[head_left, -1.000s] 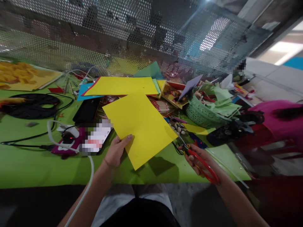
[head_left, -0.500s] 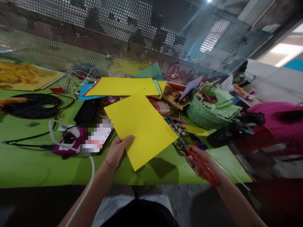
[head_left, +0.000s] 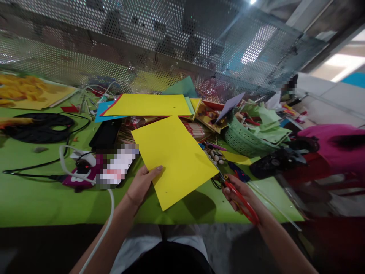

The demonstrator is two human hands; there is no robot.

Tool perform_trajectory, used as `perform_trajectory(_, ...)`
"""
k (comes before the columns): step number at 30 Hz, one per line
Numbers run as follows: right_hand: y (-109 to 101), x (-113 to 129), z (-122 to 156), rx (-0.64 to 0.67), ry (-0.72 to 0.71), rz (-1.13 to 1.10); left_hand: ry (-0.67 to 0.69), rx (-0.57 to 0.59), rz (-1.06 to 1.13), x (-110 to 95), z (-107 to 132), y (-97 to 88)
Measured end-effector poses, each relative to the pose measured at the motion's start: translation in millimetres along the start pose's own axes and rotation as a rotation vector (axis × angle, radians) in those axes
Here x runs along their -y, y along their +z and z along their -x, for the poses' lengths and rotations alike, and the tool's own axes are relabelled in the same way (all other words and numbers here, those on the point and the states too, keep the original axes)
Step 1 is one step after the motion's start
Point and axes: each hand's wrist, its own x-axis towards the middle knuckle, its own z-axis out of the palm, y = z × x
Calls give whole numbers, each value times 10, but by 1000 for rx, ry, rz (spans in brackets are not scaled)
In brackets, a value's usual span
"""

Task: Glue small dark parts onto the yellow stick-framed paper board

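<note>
A yellow sheet of paper [head_left: 175, 160] is pinched at its left edge by my left hand [head_left: 144, 182], thumb on top and fingers underneath. The sheet is held above the green tabletop, casting a shadow on it. My right hand [head_left: 238, 192] grips a pair of scissors [head_left: 242, 203] with red handles. Their blades point up and left, reaching the sheet's right corner. Whether the blades are on the paper or behind it I cannot tell.
Behind the sheet lies a stack of coloured paper [head_left: 151, 104]. A green basket [head_left: 242, 135] of paper scraps stands at the right, near a black glue-gun-like object [head_left: 276, 161]. On the left are a phone [head_left: 118, 167], a purple power strip [head_left: 81, 175] and a white cable [head_left: 111, 213].
The yellow sheet and my left hand have shifted slightly right. The sheet's right corner is closer to my right hand, and the scissors have tilted a little.
</note>
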Motion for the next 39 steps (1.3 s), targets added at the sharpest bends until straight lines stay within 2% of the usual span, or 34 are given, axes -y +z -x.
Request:
perform_trajectory(15,22,-64,-7,-82,25,24,-8,38,21,31,-9,-23)
perform_trajectory(21,38,-19,0,-59,13,29,-9,64,-15,1,11,-13)
perform_trajectory(28,87,54,-3,-89,4,64,-40,112,-54,-18,3,-18)
perform_trajectory(39,72,-29,-20,-129,17,81,-53,132,-53,-12,20,-32)
